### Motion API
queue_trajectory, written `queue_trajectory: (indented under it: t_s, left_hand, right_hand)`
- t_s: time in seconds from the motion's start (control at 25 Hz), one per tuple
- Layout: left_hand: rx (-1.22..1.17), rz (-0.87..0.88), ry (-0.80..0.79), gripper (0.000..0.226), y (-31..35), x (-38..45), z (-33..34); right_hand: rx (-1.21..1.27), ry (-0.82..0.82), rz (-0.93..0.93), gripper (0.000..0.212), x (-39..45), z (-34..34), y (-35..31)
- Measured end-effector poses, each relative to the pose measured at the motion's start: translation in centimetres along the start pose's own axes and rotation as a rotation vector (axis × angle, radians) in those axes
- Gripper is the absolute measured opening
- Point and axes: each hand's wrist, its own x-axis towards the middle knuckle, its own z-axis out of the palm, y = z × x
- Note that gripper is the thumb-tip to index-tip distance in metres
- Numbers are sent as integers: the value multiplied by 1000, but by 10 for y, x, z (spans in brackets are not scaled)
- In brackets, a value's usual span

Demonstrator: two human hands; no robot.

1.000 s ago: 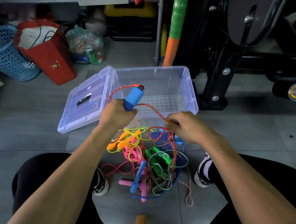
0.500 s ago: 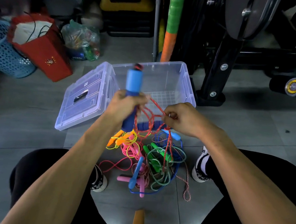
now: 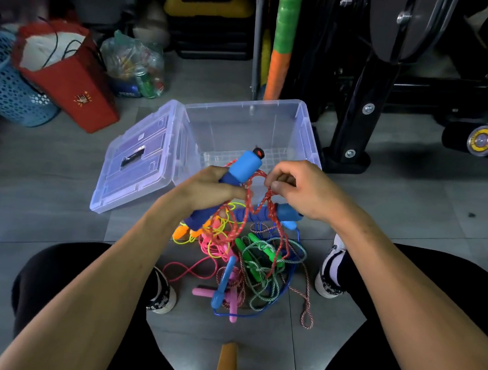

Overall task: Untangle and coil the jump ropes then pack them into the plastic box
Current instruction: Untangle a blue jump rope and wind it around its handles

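Observation:
My left hand [image 3: 206, 190] grips a blue jump-rope handle [image 3: 243, 165] that tilts up to the right over the box's near edge. Its red braided rope [image 3: 264, 205] loops down between my hands, and my right hand [image 3: 302, 188] pinches a loop of it. A second blue handle [image 3: 285, 211] hangs just below my right hand. On the floor between my feet lies a tangled pile of ropes [image 3: 247, 257] with green, pink, orange and blue handles. The clear plastic box [image 3: 303, 121] stands open behind my hands, its lid [image 3: 137, 158] lying flat to the left.
A red paper bag [image 3: 76, 82] and a blue mesh basket [image 3: 3, 84] stand at the left, a plastic bag of bottles [image 3: 135, 65] behind the lid. A black machine frame [image 3: 362, 107] rises right of the box. An orange object [image 3: 228, 364] pokes in at the bottom.
My left hand has tipped the blue handle from upright to slanting right. My right hand has moved closer to it, gathering a loop of red rope; the second blue handle has lifted off the pile.

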Motion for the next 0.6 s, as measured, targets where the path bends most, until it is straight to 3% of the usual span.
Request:
queue_trajectory:
  t_s: [0.08, 0.16, 0.28, 0.48, 0.6]
  left_hand:
    - [-164, 67, 22, 14, 5, -1, 9]
    - [-442, 98, 157, 18, 8, 2, 8]
    - [-850, 58, 244, 29, 8, 6, -10]
    - [-935, -44, 365, 28, -5, 15, -15]
    - [-1029, -155, 499, 19, -15, 22, -21]
  right_hand:
    - [45, 1, 5, 20, 1, 1, -1]
    - [66, 9, 27, 30, 2, 3, 2]
    - [8, 139, 121, 34, 3, 2, 12]
    - [256, 365, 398, 23, 8, 2, 22]
    - [327, 548, 459, 30, 11, -2, 32]
